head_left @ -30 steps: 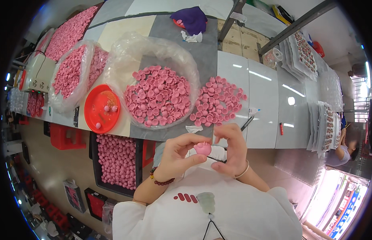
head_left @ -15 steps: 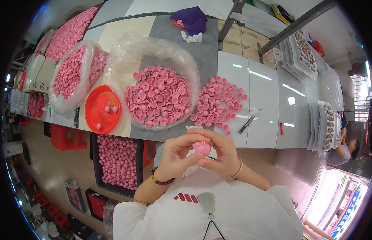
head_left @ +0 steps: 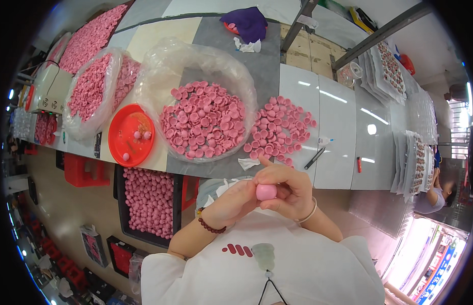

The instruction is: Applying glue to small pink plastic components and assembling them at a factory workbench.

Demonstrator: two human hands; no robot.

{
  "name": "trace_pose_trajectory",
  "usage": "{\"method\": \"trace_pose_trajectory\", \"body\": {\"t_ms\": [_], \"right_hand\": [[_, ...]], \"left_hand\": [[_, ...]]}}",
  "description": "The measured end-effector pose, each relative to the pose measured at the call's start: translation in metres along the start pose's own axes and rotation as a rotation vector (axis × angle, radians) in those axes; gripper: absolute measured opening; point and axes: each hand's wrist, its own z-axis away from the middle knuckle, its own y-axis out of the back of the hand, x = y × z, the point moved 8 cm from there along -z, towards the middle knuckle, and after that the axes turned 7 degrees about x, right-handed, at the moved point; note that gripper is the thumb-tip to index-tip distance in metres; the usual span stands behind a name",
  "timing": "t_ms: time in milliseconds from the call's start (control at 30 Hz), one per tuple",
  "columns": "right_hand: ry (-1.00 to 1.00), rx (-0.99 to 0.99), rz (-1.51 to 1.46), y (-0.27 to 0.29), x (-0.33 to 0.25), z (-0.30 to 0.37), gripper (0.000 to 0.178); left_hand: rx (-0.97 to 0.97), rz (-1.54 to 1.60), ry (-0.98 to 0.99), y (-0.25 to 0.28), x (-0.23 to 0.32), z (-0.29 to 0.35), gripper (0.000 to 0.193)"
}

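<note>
A small round pink plastic ball (head_left: 267, 191) sits between my two hands, just in front of my chest by the table edge. My right hand (head_left: 292, 189) curls around it, thumb below and fingers above. Against its other side presses my left hand (head_left: 235, 201), its fingers held together. Beyond the hands lies a loose spread of pink half-shells (head_left: 282, 127). More pink half-shells (head_left: 206, 119) fill an opened clear plastic bag (head_left: 226, 58) to the left. Below the table edge, a black crate (head_left: 178, 203) holds many pink balls (head_left: 147, 201).
On a red plate (head_left: 119, 152) lie a few pink balls. A black pen (head_left: 314, 158) and a red marker (head_left: 359, 164) rest on the table at right. A metal post (head_left: 297, 25) rises at the back. Someone in a light top (head_left: 433, 198) is at far right.
My hands have turned the pink ball, so its small projections no longer show and a smooth side faces up. My right fingers have opened out, and the left hand has flattened against the ball.
</note>
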Motion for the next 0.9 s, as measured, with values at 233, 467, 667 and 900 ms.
{"method": "trace_pose_trajectory", "body": {"t_ms": [233, 467, 667, 900], "right_hand": [[0.003, -0.15, 0.369, -0.006, 0.012, -0.011, 0.051], [-0.17, 0.013, 0.448, 0.023, 0.041, 0.006, 0.053], [-0.106, -0.116, 0.515, 0.01, 0.041, 0.003, 0.035], [-0.166, 0.033, 0.526, 0.029, 0.053, 0.005, 0.024]], "left_hand": [[-0.006, 0.038, -0.192, 0.04, 0.009, 0.0, 0.044], [1.556, -1.324, -0.865, 0.279, 0.13, 0.109, 0.032], [2.122, -1.368, 0.009, 0.377, 0.137, 0.163, 0.041], [1.389, -0.952, -0.824, 0.23, 0.17, 0.093, 0.027]]}}
